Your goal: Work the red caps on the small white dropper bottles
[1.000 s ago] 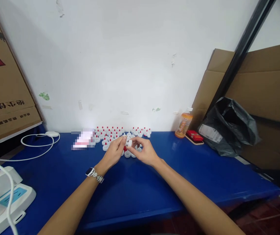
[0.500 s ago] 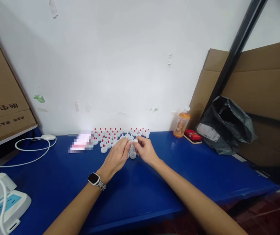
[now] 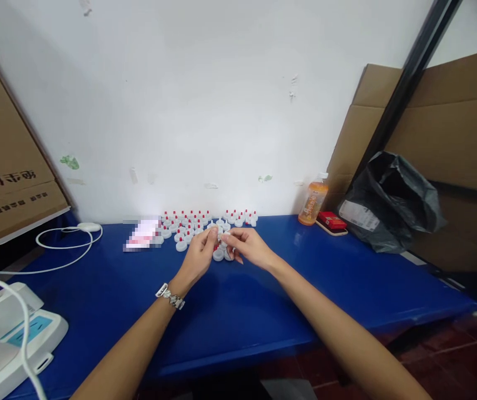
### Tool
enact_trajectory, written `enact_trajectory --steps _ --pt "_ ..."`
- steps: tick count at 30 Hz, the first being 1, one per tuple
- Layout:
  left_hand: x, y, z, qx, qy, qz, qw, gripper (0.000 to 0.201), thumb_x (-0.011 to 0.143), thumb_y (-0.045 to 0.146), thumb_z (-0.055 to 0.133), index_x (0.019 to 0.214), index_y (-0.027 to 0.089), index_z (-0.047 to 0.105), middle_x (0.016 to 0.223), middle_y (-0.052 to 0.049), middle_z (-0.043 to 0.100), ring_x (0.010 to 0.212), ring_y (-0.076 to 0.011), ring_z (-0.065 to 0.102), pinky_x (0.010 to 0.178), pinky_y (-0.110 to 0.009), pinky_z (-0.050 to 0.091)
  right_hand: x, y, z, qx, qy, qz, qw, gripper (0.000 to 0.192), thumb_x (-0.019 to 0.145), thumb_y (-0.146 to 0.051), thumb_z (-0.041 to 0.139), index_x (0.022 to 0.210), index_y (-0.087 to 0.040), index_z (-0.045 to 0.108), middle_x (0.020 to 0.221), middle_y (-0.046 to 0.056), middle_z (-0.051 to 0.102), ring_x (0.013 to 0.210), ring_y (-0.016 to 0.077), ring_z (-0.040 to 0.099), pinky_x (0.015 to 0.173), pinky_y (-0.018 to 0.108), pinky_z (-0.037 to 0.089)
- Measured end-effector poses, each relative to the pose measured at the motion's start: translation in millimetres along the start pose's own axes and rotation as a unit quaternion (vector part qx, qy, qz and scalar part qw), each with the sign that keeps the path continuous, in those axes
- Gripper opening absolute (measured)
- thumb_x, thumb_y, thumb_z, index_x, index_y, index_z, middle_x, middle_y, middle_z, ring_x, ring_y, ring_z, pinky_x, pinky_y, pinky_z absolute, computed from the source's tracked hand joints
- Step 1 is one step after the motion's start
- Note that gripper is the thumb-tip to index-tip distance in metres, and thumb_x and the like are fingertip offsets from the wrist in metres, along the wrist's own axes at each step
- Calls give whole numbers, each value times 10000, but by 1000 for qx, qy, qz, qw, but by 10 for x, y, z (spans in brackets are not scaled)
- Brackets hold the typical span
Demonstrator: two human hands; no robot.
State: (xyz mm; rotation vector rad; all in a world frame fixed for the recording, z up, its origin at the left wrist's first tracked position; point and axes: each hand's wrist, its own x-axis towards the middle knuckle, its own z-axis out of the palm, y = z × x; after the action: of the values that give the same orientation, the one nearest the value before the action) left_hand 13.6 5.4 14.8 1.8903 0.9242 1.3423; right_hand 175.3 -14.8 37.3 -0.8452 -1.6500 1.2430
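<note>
Left hand [image 3: 196, 256] and right hand [image 3: 249, 248] pinch one small white cap [image 3: 220, 238] between fingertips, raised for handling above loose caps [image 3: 205, 223] near the blue table's [image 3: 346, 289] back edge.

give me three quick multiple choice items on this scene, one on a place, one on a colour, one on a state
1. Where does the orange drink bottle stand?
A. beside the white cable
B. at the wall, beside the red box
C. on the floor

2. What colour is the tabletop?
A. blue
B. green
C. grey

3. How are the two hands?
A. flat on the table
B. far apart
C. together, pinching a small white cap

Key: B, the orange drink bottle is next to the red box; A, the tabletop is blue; C, the left hand and right hand meet on the small white cap.
</note>
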Motion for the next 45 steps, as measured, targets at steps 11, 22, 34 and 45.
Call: enact_trajectory --steps 11,22,34,45 --pt "145 -208 -166 289 -28 64 955 315 972 424 418 846 205 608 848 -47 589 842 -211 540 778 -349 437 11 287 -461 -76 171 -72 980 300 727 -401 733 885 -175 616 761 12 656 671 148 627 607 260 477" --pt "120 -219 -115 377 -80 79 919 344 984 399 401 1065 200 669 995 -85 577 986 -262 525 894 -423 438 -265 244 -363 -415 168 -8 894 162 773 -270 648 890 -188 725 774 12 588 686 139 543 672 271 414" --pt "47 -139 -183 310 -78 60 946 329 976 408 424 820 201 626 948 -58 594 965 -239 536 877 -392 421 -299 395 -335 -404 97 25 909 132 823 -314 648 875 -193 642 642 -33 644 569 116 564 571 241 370" --pt "71 -126 -101 273 -91 63 956 320 982 411 424 844 207 628 965 -47 592 977 -226 532 872 -373 418 -41 444 -872 -416 257 19 872 296 849 -347 618 1087 -172 637 925 57 676 763 163 625 734 288 474"
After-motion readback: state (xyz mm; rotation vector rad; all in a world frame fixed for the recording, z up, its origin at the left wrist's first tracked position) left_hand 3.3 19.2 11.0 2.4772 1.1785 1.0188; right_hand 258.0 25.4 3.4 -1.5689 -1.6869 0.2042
